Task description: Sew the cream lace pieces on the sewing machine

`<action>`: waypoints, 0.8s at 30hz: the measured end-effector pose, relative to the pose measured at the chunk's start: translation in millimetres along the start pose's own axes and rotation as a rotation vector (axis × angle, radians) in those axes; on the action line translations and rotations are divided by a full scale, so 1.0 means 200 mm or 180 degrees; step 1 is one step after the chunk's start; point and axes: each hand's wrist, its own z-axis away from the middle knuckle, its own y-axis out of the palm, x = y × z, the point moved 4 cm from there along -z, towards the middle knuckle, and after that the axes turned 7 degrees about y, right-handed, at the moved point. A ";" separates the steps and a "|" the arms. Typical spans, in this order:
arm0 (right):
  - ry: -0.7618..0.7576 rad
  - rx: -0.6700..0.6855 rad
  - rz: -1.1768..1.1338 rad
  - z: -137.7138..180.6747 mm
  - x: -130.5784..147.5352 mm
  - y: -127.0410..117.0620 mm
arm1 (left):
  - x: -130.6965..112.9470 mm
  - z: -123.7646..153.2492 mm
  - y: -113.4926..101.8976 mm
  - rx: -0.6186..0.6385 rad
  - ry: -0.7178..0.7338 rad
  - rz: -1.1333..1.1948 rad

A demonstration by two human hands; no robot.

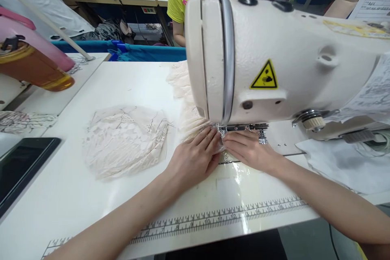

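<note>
A length of pale cream gathered fabric (pixel 192 115) runs from behind the sewing machine (pixel 292 61) down to its presser foot, with a lacy edge at the needle area. My left hand (pixel 198 154) is closed on the fabric just left of the foot, fingertips together and thumb tucked under. My right hand (pixel 251 148) pinches the same fabric at the right of the foot, fingers bent beside the metal guide (pixel 248 127). The machine head hides the needle. To the left, a crumpled pile of cream lace pieces (pixel 128 144) with loose dark threads lies on the white table (pixel 122 211).
A ruler strip (pixel 213 221) runs along the front edge. At left are a dark phone (pixel 27 166), an amber drink bottle (pixel 36 65) and a pink bottle (pixel 45 44). White cloth (pixel 344 166) lies at right. Two other people sit beyond the table.
</note>
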 end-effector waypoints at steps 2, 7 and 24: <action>0.0011 -0.0026 -0.0018 0.00 -0.01 0.00 | 0.00 0.00 0.00 -0.0008 0.0000 -0.0013; 0.0132 -0.0297 0.0330 -0.01 0.00 -0.04 | 0.00 -0.01 0.01 -0.0004 -0.0078 0.0066; 0.0425 -0.0114 0.0099 -0.02 -0.05 -0.10 | -0.02 -0.01 0.01 0.0015 0.0097 0.0018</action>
